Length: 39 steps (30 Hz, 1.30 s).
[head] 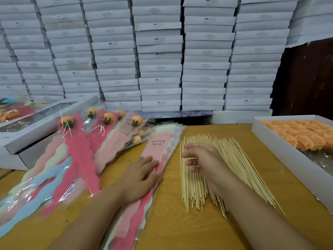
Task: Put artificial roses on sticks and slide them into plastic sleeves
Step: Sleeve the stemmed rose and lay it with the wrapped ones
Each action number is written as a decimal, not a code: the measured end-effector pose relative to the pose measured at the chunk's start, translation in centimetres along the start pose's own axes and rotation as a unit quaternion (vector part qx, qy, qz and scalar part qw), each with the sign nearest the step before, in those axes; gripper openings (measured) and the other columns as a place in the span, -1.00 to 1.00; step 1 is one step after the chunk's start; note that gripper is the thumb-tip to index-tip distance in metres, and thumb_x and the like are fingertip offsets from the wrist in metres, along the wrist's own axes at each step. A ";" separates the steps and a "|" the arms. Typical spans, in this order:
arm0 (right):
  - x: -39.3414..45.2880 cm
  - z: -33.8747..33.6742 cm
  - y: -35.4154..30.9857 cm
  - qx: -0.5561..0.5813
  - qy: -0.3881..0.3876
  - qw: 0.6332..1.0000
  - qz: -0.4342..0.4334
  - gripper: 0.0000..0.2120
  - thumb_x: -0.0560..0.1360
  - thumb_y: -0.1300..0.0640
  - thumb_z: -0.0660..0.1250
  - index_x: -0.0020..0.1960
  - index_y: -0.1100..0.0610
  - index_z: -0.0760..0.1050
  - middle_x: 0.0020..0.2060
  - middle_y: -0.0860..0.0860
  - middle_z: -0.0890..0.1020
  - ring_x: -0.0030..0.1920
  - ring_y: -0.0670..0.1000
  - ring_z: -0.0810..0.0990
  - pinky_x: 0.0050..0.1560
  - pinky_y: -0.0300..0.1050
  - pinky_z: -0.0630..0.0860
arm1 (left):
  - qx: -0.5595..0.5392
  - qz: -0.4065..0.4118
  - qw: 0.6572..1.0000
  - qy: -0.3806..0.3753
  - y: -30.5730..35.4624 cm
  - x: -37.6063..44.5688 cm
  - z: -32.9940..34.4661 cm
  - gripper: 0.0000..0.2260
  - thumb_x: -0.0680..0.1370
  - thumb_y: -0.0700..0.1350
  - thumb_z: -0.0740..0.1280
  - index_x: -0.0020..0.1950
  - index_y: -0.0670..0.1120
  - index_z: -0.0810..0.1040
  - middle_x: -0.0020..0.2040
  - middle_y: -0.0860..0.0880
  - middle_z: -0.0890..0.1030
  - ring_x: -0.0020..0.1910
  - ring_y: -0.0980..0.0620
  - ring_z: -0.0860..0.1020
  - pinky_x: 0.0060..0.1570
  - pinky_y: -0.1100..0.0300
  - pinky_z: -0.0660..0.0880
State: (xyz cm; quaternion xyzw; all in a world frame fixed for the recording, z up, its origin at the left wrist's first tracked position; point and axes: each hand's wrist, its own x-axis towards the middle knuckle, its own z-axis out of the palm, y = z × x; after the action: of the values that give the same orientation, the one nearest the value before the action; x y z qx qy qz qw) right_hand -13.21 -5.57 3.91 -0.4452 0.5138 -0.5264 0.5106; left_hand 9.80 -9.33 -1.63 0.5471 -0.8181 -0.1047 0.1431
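Observation:
A stack of empty plastic sleeves (158, 141), the top one pink and printed "LOVE YOU", lies on the wooden table. My left hand (138, 179) rests flat on it with straight fingers. To its right lies a spread pile of wooden sticks (232, 159). My right hand (201, 159) hovers over that pile with fingers loosely curled, holding nothing that I can see. Orange artificial roses (299, 134) fill a white box (281, 150) at the right. Several finished roses in sleeves (106, 121) lie fanned out at the left.
A wall of stacked white boxes (160, 56) stands behind the table. A windowed white box (36, 123) sits at the far left. Bare wooden table (169, 219) shows between the sleeves and the sticks.

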 end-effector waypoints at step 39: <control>8.6 -25.2 -5.4 -0.525 0.323 0.786 0.047 -0.67 0.49 0.06 0.43 -0.17 0.36 0.54 -0.36 0.27 0.61 -0.27 0.28 0.63 -0.06 0.25 0.62 | -0.016 -0.013 0.999 -0.044 0.4 0.0 -0.3 -0.43 0.63 0.28 0.16 0.61 0.16 0.17 0.63 0.08 0.12 0.60 0.08 0.05 0.57 0.08 -0.02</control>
State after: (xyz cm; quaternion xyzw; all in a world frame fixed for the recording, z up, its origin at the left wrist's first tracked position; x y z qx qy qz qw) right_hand -39.40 -12.27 6.94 -0.4240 0.8662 -0.2632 0.0267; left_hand 9.56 -9.18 -1.27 0.5499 -0.8148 -0.1440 0.1142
